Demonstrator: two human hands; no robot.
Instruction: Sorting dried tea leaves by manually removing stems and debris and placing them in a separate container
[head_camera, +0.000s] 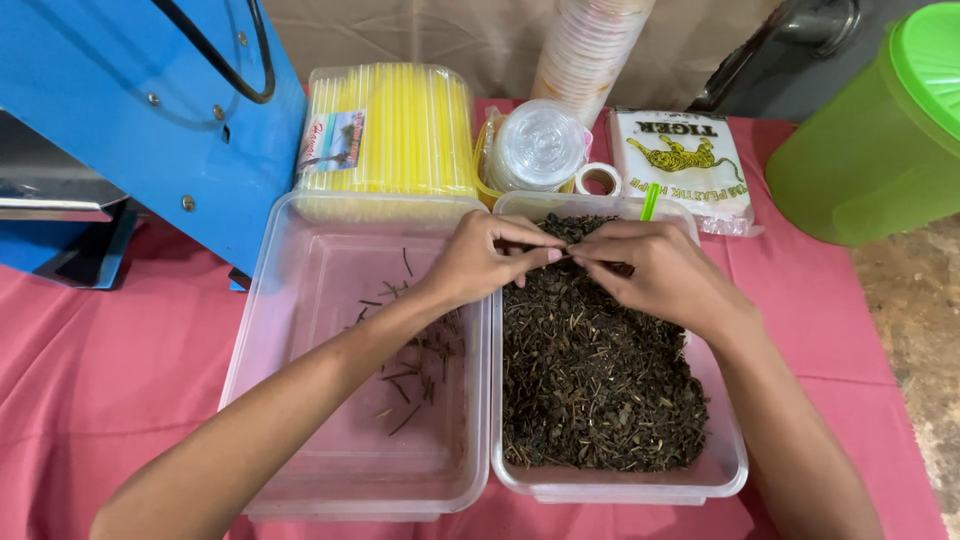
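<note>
Two clear plastic containers sit side by side on a pink cloth. The right container (725, 470) is filled with dark dried tea leaves (590, 370). The left container (300, 300) holds only several thin dark stems (415, 375). My left hand (480, 260) and my right hand (655, 270) meet over the far end of the right container, fingertips pinched together on a small stem between them. A green straw (650, 202) sticks up from the leaves just beyond my right hand.
A blue machine (150, 120) stands at the back left. Behind the containers are a pack of yellow straws (390, 130), clear lids (540, 145), a cup stack (590, 50), a tape roll (600, 180), a bag pack (680, 160) and a green jug (880, 140).
</note>
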